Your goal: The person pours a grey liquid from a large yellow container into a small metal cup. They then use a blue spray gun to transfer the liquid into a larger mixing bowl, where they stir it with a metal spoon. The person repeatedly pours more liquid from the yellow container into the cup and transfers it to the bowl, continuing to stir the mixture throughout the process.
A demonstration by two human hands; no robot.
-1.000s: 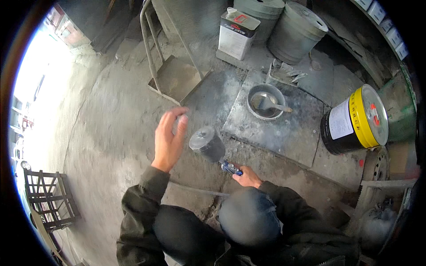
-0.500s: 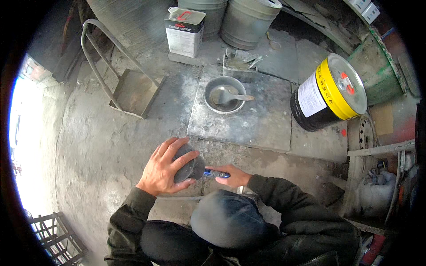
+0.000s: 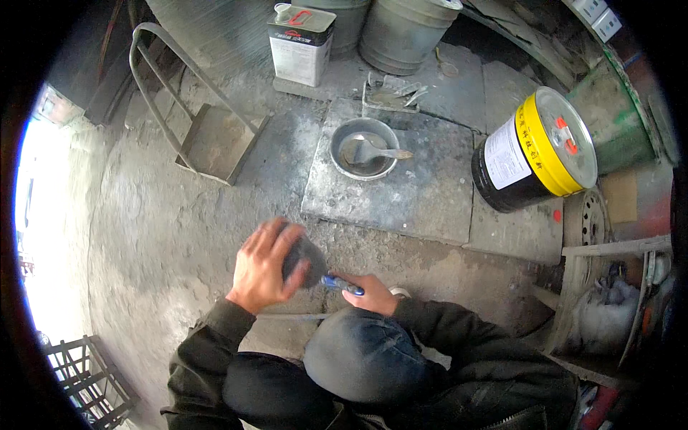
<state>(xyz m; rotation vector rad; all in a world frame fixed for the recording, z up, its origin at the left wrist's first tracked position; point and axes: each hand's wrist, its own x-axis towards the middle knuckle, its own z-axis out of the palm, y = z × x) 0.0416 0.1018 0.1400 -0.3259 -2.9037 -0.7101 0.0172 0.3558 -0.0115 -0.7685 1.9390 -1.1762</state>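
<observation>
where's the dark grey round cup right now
The dark grey round cup is below and left of centre in the head view, partly covered by the left hand, beside the slim blue tool in the right hand.

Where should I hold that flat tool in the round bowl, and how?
Probably take the flat tool by its handle, pinching across it from the person's right. The handle sticks out past the right rim of the round bowl, while the wide flat end sits inside.
</observation>
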